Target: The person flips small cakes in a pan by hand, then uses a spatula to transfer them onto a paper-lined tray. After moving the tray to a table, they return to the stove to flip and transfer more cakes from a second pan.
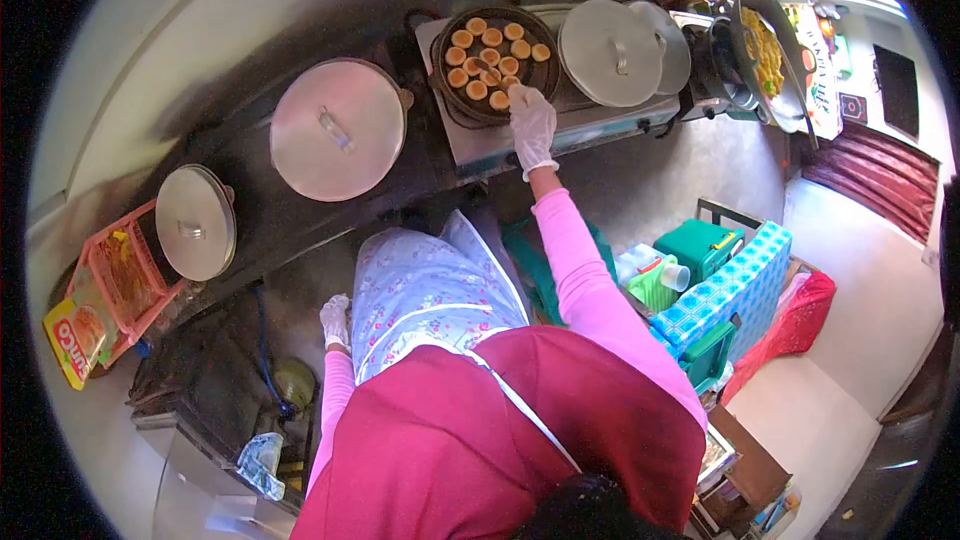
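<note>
In a thin clear glove, my right hand (533,127) is at the near edge of a dark round pan (447,93), fingers closed together. A narrow brown thing (488,70) shows among the cakes in line with my fingers; I cannot tell what it is. Several small round cakes (491,37), golden on top with pale sides, lie spread over the pan. My left hand (335,322), gloved too, hangs low beside the flowered apron (430,280), its fingers loosely extended and holding nothing.
The pan sits on a metal stove (590,125) beside pale lids (612,52). A wok (775,50) with yellow food stands right. Left are a large lidded pot (338,130), a smaller lid (195,223) and a pink basket (125,275). Behind right is a green box (698,247).
</note>
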